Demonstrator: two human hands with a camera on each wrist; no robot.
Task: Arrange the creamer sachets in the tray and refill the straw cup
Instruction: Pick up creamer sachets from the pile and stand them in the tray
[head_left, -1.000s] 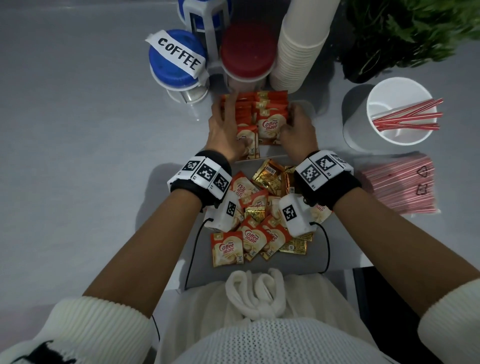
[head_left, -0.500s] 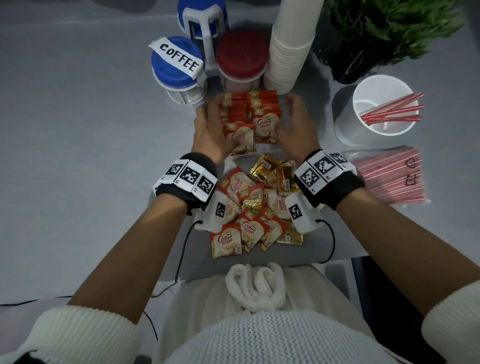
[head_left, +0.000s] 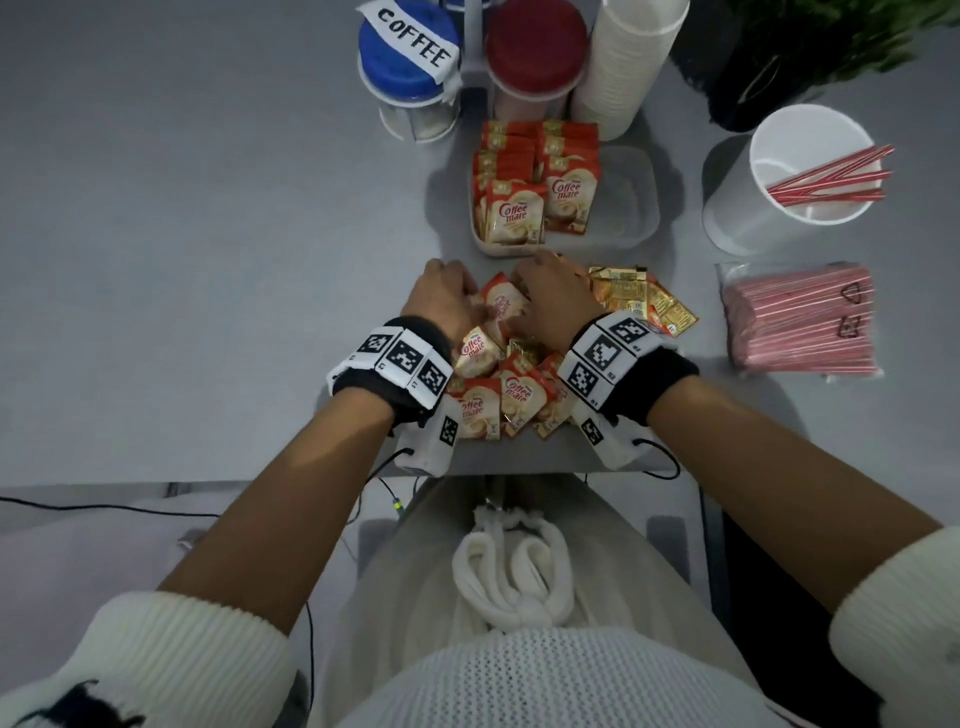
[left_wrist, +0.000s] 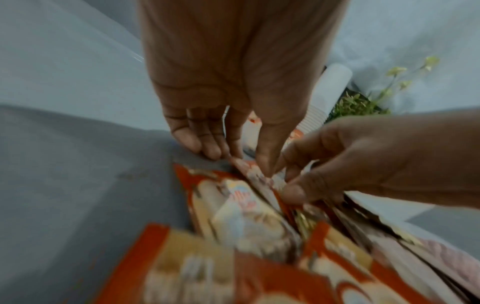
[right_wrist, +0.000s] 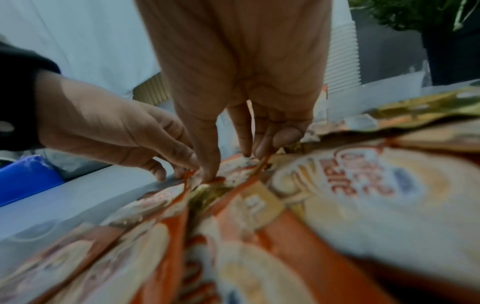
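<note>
Head view is showing both hands working at the far edge of the loose Coffee-mate sachets (head_left: 498, 374), directly below the tray (head_left: 641, 208). The left hand (head_left: 441, 301) and right hand (head_left: 550, 301) are pinching the same sachet (head_left: 501, 306) between them. The tray's vacant right half is lying straight ahead, nearer the right hand.

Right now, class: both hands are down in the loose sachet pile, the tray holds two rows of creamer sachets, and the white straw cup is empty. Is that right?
Not quite. The white straw cup is not empty: the head view shows a few red-striped straws in it. Both hands, left and right, are in the loose sachet pile, and the tray holds two rows.
</note>
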